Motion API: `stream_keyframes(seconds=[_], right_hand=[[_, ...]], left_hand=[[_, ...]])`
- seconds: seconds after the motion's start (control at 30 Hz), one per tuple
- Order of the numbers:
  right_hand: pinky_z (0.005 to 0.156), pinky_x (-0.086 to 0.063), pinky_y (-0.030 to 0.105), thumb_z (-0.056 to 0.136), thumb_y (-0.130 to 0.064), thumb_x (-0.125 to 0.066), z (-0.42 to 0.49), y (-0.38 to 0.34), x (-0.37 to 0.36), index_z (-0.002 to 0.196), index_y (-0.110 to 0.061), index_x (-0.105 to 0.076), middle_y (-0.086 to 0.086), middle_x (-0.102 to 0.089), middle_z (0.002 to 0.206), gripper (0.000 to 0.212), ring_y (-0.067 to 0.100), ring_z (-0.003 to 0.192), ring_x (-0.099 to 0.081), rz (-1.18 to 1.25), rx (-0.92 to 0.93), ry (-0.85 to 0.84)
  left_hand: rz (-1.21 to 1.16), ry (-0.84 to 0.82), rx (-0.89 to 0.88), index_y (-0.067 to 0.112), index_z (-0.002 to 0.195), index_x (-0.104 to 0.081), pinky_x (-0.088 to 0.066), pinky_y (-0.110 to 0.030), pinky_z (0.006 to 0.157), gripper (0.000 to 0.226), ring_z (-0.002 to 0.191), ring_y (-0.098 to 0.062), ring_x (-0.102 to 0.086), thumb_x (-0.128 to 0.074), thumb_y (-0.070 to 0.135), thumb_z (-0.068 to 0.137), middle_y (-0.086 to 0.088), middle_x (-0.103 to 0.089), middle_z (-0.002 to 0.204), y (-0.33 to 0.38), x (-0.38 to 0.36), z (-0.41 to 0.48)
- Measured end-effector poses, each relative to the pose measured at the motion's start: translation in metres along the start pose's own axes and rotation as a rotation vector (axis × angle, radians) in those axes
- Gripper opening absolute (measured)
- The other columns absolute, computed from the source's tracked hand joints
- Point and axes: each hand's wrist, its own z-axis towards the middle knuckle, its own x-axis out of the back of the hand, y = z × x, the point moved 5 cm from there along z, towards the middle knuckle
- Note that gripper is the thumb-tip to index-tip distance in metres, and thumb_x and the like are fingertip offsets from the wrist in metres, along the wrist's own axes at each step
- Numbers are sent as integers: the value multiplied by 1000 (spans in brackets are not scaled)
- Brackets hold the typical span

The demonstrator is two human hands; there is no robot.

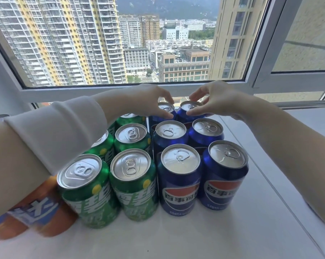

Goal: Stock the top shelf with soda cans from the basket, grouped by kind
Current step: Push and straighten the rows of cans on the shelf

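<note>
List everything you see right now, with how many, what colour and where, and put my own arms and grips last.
blue cans: six, blue, two columns of three, right side of the group
green cans: at least five showing, green, left of the blue ones
orange cans: count unclear, orange, blurred, front left under the left arm
shelf: one, white, under all the cans
window: one, white-framed, behind the cans
sleeve: one, white, left forearm
left grip: one, fingers curled round the top of the rear left blue can
right grip: one, fingers curled round the top of the rear right blue can
</note>
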Motion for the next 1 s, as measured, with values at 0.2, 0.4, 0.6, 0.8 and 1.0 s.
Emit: stream_keyframes(seconds=[0.2, 0.4, 0.6, 0.8, 1.0], right_hand=[[67, -50, 21, 67, -22, -81, -1, -2, -1, 117, -9, -61, -2, -60, 100, 55, 13, 90, -58, 23, 12, -16], [68, -52, 22, 68, -21, -81, -1, -3, -1, 116, -9, -61, -4, -59, 98, 53, 11, 89, -58, 25, 14, -23], [69, -51, 21, 70, -22, -79, -2, -1, -2, 119, -9, -57, 0, -58, 109, 56, 14, 94, -56, 28, 3, -32], [71, -43, 17, 74, -27, -76, -4, -4, -4, 126, -13, -53, -1, -56, 117, 58, 13, 101, -53, -52, 10, -71], [88, -33, 19, 79, -37, -69, -5, -42, -2, 128, -10, -49, 5, -54, 131, 59, 16, 116, -50, -261, 148, -26]], left_hand=[[21, 17, -9, 31, 128, -49, -36, -29, 86, 51, 95, -16, -45, -61, 49, 82, -3, -56, 124, 0, -1, 0], [29, 12, -16, 30, 130, -48, -34, -28, 87, 52, 95, -14, -41, -60, 49, 83, -2, -54, 128, 1, 0, -1], [13, -9, -18, 29, 131, -47, -34, -25, 84, 52, 93, -14, -43, -59, 47, 84, -2, -53, 129, 1, -4, 1], [-13, -43, -27, 27, 135, -42, -36, -25, 90, 53, 105, -16, -54, -54, 46, 87, 0, -54, 131, -7, 0, -3], [-55, -59, 52, 22, 137, -40, -35, -33, 103, 53, 121, -23, -51, -52, 39, 88, -7, -49, 137, -58, 19, -30]])
